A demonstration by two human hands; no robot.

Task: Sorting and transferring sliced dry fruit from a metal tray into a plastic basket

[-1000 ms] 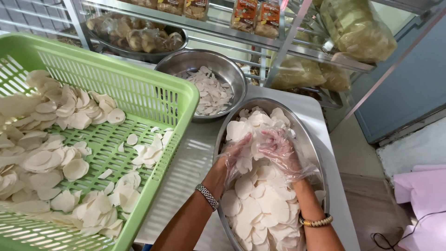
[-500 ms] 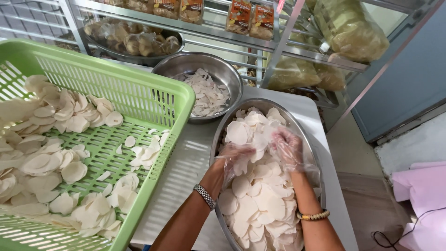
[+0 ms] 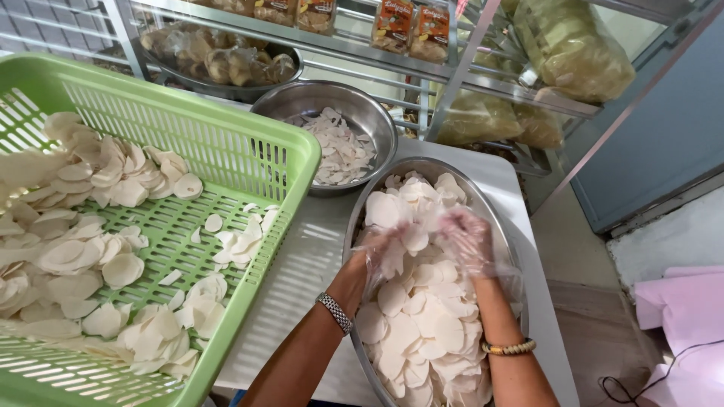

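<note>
Here, low in the middle of the frame, the person's two forearms come up into view, one with a metal watch band point(image 3: 334, 312) and the other with a beaded bracelet point(image 3: 509, 347). Both hands wear thin clear plastic gloves. The left hand point(image 3: 385, 252) is closed round a small bunch of pale round slices point(image 3: 422, 332), and the right hand point(image 3: 467, 237) has its fingers curled on slices too, so each grip is clenched on some of the pile rather than hanging loose. They meet just above the heap in the oval steel tray point(image 3: 360, 226), which sits at lower centre on the grey surface point(image 3: 302, 264).

It looks to me like the step in hand is gathering or loosening slices that cling together in that tray. Any further handling, I would judge, calls for a light touch, since the slices look thin and brittle and the gloves are slippery.

To the left, filling that side of the frame, stands a green plastic basket point(image 3: 249, 151) with more slices spread over its slatted floor. Beyond the tray, at upper centre, a round steel bowl point(image 3: 369, 113) holds a thinner layer of them. Farthest off, along the top, wire shelves point(image 3: 452, 68) carry another filled bowl and bagged goods.
</note>
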